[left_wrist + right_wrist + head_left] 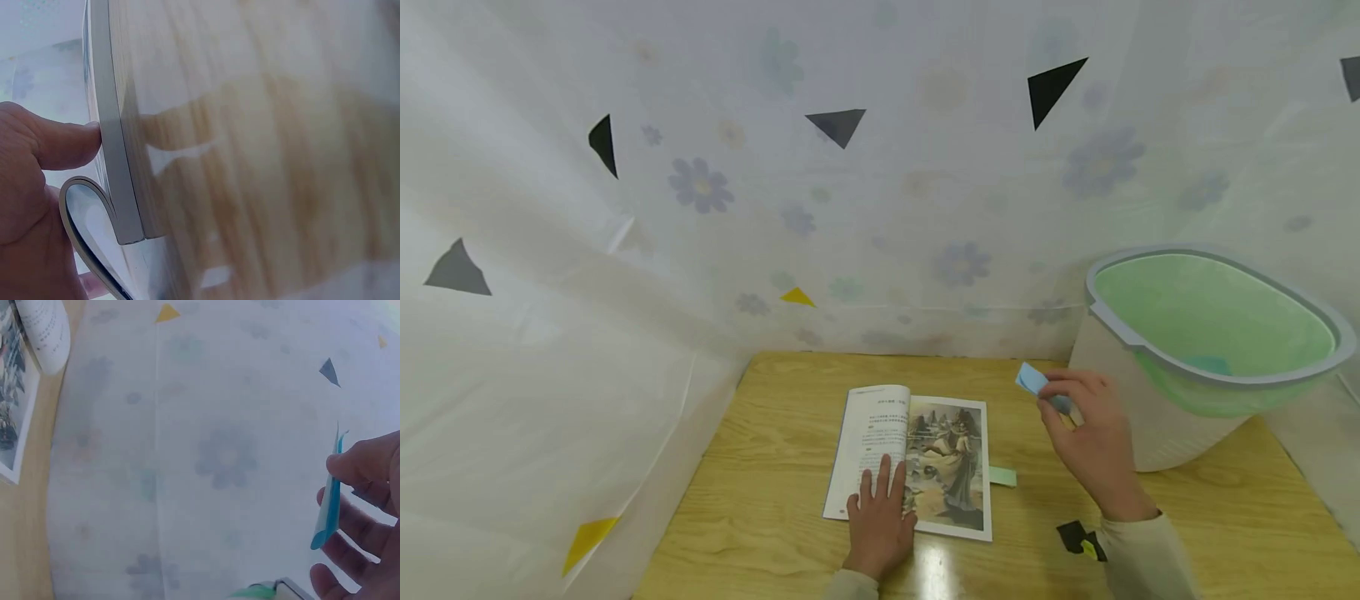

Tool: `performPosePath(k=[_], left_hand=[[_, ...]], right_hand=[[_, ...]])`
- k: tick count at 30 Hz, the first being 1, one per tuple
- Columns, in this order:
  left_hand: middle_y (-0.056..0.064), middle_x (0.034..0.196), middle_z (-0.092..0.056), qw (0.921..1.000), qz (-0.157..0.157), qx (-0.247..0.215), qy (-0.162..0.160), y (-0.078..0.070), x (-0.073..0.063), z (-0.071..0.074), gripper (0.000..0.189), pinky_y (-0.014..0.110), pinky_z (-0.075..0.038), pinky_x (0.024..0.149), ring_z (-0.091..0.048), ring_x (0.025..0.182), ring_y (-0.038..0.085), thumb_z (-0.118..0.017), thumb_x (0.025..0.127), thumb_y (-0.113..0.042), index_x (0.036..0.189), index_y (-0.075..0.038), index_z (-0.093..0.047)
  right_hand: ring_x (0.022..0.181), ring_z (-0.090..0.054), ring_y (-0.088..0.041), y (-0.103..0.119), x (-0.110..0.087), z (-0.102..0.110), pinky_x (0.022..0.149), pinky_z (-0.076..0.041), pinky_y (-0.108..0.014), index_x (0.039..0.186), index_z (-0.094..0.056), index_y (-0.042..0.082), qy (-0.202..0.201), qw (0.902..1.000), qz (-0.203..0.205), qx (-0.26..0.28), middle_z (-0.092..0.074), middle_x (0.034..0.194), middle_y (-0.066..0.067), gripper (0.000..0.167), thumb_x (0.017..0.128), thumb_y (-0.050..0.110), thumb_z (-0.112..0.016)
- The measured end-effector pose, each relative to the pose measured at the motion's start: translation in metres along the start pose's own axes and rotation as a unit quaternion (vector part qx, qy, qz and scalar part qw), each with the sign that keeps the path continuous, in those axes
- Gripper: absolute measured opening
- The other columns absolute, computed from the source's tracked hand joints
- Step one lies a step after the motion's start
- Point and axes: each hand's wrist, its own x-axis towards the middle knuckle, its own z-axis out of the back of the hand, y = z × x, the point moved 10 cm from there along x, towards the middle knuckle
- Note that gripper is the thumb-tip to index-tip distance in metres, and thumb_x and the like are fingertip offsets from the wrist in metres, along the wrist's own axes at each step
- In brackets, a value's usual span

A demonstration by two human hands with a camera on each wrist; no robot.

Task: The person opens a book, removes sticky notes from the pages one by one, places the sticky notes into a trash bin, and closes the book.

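Note:
An open book (947,467) lies on the wooden table, text on its left page and a colour picture on its right. My left hand (882,521) rests on its lower left page with fingers spread; in the left wrist view the thumb (69,144) touches the pages beside a curled-over part. A green paper tab (1003,476) sticks out past the book's right edge. Right of the book and above the table, my right hand (1093,433) pinches a light blue slip of paper (1032,378) between thumb and fingers. The right wrist view shows this slip (329,512) bent lengthwise.
A pale bin (1108,383) with a grey rim and green inside stands at the right; something bluish (1210,364) is low within it. Black scraps with a yellow-green piece (1088,548) lie by my right sleeve. Flower-patterned sheeting (880,225) hangs behind the table (737,500).

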Motion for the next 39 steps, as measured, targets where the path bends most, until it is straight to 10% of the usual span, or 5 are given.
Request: performPosePath(k=[5, 10, 22, 33, 39], left_hand=[[0.006, 0.163, -0.028, 1.0, -0.001, -0.003, 0.007, 0.001, 0.001, -0.002, 0.072, 0.062, -0.039, 0.099, -0.035, 0.143, 0.041, -0.065, 0.091, -0.038, 0.154, -0.022, -0.035], [0.005, 0.164, -0.027, 1.0, -0.001, -0.002, 0.006, 0.003, 0.001, -0.005, 0.072, 0.062, -0.039, 0.099, -0.034, 0.143, 0.04, -0.065, 0.091, -0.038, 0.154, -0.023, -0.033], [0.006, 0.162, -0.031, 0.9993, -0.018, 0.0, -0.031, 0.001, 0.001, -0.002, 0.074, 0.061, -0.04, 0.096, -0.037, 0.14, 0.041, -0.067, 0.089, -0.038, 0.153, -0.023, -0.033], [0.007, 0.162, -0.031, 0.9995, -0.018, -0.002, -0.026, 0.001, 0.002, -0.006, 0.073, 0.062, -0.039, 0.097, -0.035, 0.14, 0.042, -0.067, 0.089, -0.038, 0.153, -0.022, -0.035], [0.005, 0.163, -0.03, 0.9998, -0.006, -0.004, -0.019, 0.004, 0.003, -0.009, 0.073, 0.062, -0.038, 0.099, -0.034, 0.143, 0.041, -0.067, 0.089, -0.039, 0.153, -0.023, -0.035]], right_hand=[[0.092, -0.059, -0.039, 0.01, 0.015, 0.055, 0.097, -0.035, -0.015, 0.078, -0.071, -0.008, -0.167, 0.9854, 0.03, 0.008, -0.071, 0.098, -0.028, 0.017, 0.082, 0.008, -0.07], [0.102, -0.062, -0.001, -0.002, 0.028, 0.104, 0.1, -0.031, -0.022, 0.078, -0.071, -0.012, -0.258, 0.9649, -0.021, -0.04, -0.073, 0.1, -0.029, 0.021, 0.082, 0.009, -0.07], [0.117, -0.056, -0.052, -0.052, 0.048, 0.147, 0.123, -0.019, -0.038, 0.098, -0.069, -0.017, -0.211, 0.9612, -0.069, -0.164, -0.068, 0.117, -0.031, 0.039, 0.096, 0.02, -0.058], [0.101, -0.053, -0.009, -0.077, 0.044, 0.134, 0.112, -0.018, -0.036, 0.096, -0.069, -0.015, -0.165, 0.9703, -0.092, -0.151, -0.068, 0.114, -0.033, 0.033, 0.095, 0.015, -0.055], [0.106, -0.025, 0.018, -0.083, 0.04, 0.131, 0.114, -0.014, -0.045, 0.099, -0.068, -0.014, -0.145, 0.9713, -0.11, -0.154, -0.067, 0.117, -0.033, 0.033, 0.096, 0.016, -0.053]])
